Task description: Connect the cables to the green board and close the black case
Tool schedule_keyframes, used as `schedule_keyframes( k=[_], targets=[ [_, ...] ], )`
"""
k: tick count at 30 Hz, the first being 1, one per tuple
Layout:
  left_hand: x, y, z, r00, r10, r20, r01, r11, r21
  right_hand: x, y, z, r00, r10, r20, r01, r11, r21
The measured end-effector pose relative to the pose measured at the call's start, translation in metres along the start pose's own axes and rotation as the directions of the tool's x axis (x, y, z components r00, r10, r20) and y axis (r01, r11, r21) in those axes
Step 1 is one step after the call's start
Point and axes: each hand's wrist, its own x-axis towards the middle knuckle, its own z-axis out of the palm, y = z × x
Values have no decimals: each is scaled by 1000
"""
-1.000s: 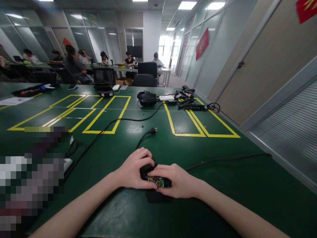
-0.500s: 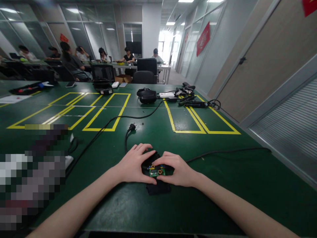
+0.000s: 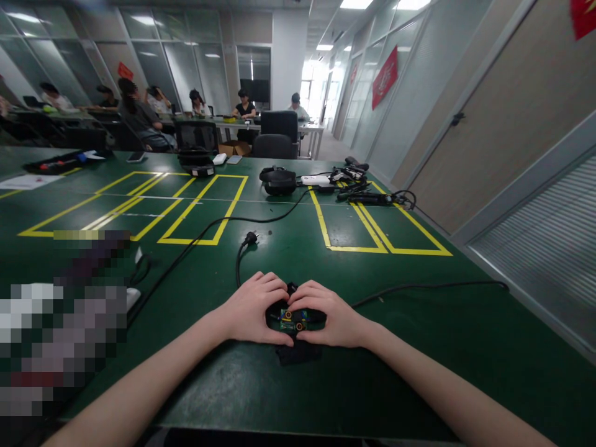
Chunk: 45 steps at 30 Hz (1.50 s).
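Note:
My left hand (image 3: pixel 256 308) and my right hand (image 3: pixel 333 315) curl in from either side around a small green circuit board (image 3: pixel 293 320) with copper-wound rings. The thumbs meet the board's near edge, and the fingertips come together over its far side. Around and behind the board, between the palms, there is dark material, mostly hidden by my fingers. A flat black piece (image 3: pixel 298 354) lies on the table just below my thumbs. Beyond my left hand, a black power plug (image 3: pixel 251 238) rests on its cable, which runs back behind that hand.
The green table (image 3: pixel 209 397) carries yellow tape outlines. A black cable (image 3: pixel 433 286) runs off to the right; another crosses to the left. Farther back lie a black headset (image 3: pixel 279 181), a white device (image 3: pixel 318 180) and tangled black gear (image 3: pixel 372 197). People sit at far tables.
The fingers of both hands have drawn together over the far side of the board. The board has tilted and its near part looks darker. The camera view has shifted slightly.

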Motion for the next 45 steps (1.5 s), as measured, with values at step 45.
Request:
schedule_keyframes(
  k=[45],
  targets=[
    [-5,-13,6,982,-166,-86,153,979,-134,2,2,-5,958,275,-77,-286,906,-312]
  ],
)
